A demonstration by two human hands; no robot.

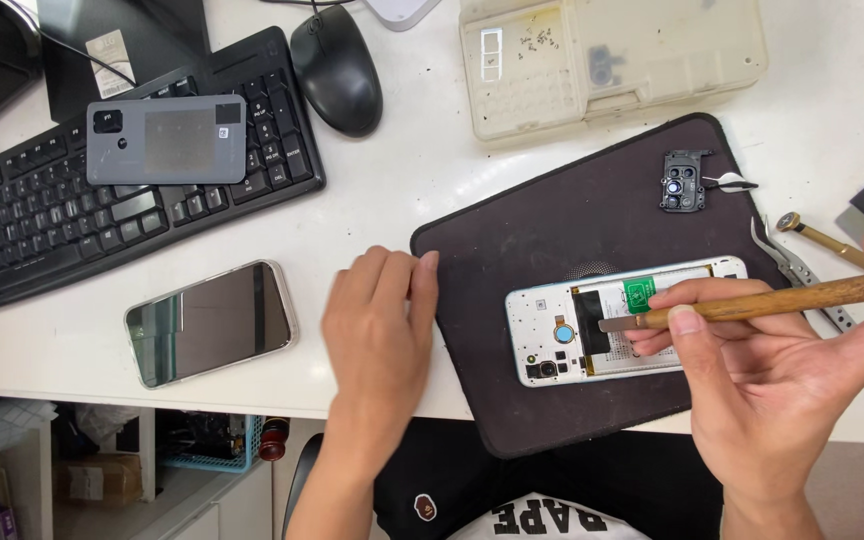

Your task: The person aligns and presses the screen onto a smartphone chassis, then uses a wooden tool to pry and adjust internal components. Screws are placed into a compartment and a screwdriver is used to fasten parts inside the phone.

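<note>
Prying tool working on an opened phone

The right hand [772, 370] is gripping a wooden-handled tool [752, 303], its metal tip touching the opened phone [562, 335] lying on the dark mat [512, 240] near the desk's front edge. The left hand [380, 325] is resting open and flat just left of the mat.

Opened white phone [592, 330] under wooden-handled tool [752, 303]
</note>
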